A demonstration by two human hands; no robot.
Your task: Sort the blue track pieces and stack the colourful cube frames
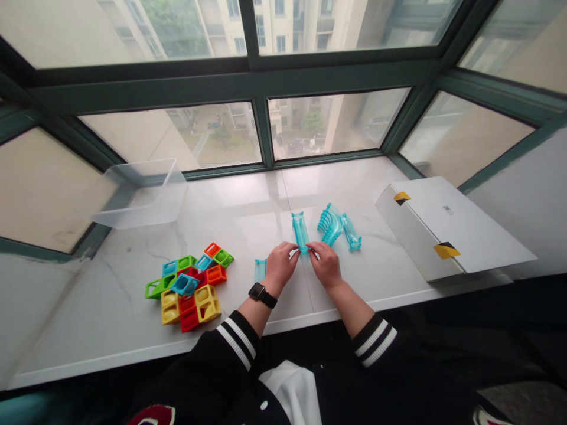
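Note:
My left hand (pixel 280 267) and my right hand (pixel 325 264) meet at the lower end of a translucent blue straight channel piece (pixel 300 231), and the fingers of both pinch it. The piece stands tilted up from the white marble counter (pixel 248 200). Just right of it lies a curved blue track piece (pixel 330 224), touching a short straight blue piece (pixel 351 233). Another blue channel piece (pixel 260 270) lies beside my left hand, partly hidden by it. A black watch (pixel 263 294) is on my left wrist.
A heap of red, yellow, green and blue hollow plastic building blocks (pixel 188 289) lies left of my hands. A clear plastic tub (pixel 139 195) stands at the far left, and a white box (pixel 452 227) with yellow tape lies at the right. Windows line the counter's back.

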